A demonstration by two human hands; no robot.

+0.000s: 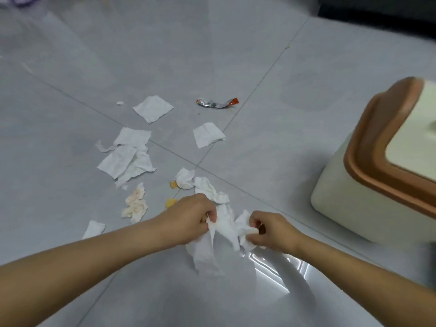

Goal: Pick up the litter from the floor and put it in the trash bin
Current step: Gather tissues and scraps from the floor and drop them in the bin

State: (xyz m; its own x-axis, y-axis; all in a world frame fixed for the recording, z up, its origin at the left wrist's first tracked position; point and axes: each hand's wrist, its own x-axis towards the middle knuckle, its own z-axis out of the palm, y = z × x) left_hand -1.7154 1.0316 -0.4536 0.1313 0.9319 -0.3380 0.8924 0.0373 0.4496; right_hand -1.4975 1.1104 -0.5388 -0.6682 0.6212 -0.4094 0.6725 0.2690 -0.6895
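Observation:
My left hand and my right hand both pinch a bunch of white tissues just above the grey floor. More tissue litter lies beyond: a crumpled pair, a stained wad, a pile of flat sheets, a square sheet, another sheet and a small piece. A silver and red wrapper lies farther off. Yellow scraps sit by my left hand. The cream trash bin with a brown rim stands at the right.
Grey floor tiles with thin grout lines stretch all around. A dark piece of furniture sits at the top right. Something purple shows at the top left corner. A tiny white crumb lies near the square sheet.

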